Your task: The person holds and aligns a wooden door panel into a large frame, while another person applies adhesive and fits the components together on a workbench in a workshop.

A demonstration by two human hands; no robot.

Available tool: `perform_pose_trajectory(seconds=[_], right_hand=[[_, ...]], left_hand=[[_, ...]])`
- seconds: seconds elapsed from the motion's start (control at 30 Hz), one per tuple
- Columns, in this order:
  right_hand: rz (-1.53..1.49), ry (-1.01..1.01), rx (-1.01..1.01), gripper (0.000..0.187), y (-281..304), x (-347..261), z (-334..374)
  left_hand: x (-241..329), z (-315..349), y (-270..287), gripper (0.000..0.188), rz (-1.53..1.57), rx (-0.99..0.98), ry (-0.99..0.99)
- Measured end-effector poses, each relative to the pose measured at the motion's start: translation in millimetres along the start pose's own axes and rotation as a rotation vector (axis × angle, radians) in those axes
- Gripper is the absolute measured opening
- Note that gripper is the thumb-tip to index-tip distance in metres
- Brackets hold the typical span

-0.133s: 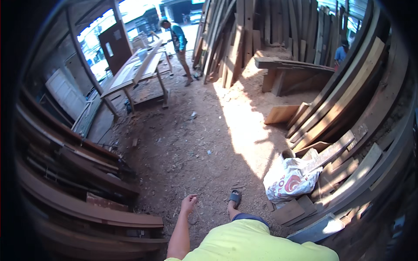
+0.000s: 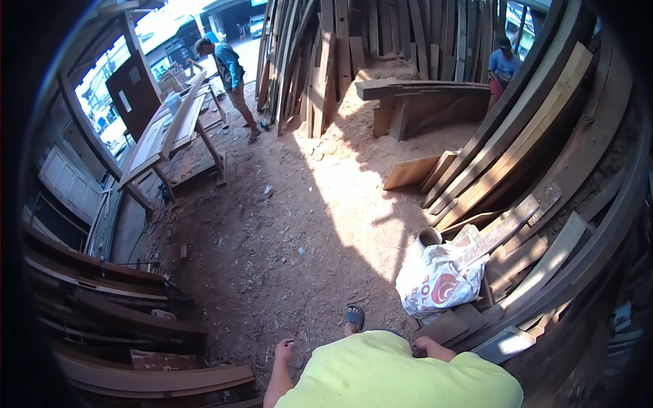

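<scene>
the left hand [image 2: 284,350] is half curled, its hold unclear; the right hand [image 2: 423,344], near a board [image 2: 445,327], has fingers i cannot read.

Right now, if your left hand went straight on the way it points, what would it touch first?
Probably the dirt ground ahead; nothing appears to stand between it and the left hand, though depth is unclear.

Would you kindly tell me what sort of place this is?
It looks like a timber yard or woodworking shop: upright planks crowd the back, long timbers lean at right, and a work table bears boards.
</scene>
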State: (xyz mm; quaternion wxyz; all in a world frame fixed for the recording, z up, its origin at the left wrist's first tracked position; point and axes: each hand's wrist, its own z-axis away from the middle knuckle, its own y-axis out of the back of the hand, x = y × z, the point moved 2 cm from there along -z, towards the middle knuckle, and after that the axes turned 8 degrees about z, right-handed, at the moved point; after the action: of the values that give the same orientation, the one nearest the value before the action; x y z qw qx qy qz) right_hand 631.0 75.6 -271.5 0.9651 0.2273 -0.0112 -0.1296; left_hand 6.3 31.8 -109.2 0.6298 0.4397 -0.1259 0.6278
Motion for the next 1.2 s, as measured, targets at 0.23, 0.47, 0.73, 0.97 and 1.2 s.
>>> perform_pose_trajectory(seconds=[0.23,0.47,0.73,0.97,1.2], right_hand=[[-0.541,0.509,0.594,0.032,402,-286,30],[-0.484,0.529,0.579,0.032,575,-372,-10],[0.196,0.14,0.064,0.042,461,-220,-161],[-0.453,0.049,0.262,0.023,528,-218,-153],[-1.426,-0.249,0.367,0.044,726,-212,-206]], left_hand=[[30,-40,2,0.027,-0.07,-0.253,0.459],[155,-204,7,0.026,-0.093,-0.325,0.464],[403,-516,37,0.025,0.201,-0.185,0.168],[655,-673,-10,0.026,0.307,-0.318,-0.218],[704,-714,-81,0.035,-0.142,-0.448,-0.186]])
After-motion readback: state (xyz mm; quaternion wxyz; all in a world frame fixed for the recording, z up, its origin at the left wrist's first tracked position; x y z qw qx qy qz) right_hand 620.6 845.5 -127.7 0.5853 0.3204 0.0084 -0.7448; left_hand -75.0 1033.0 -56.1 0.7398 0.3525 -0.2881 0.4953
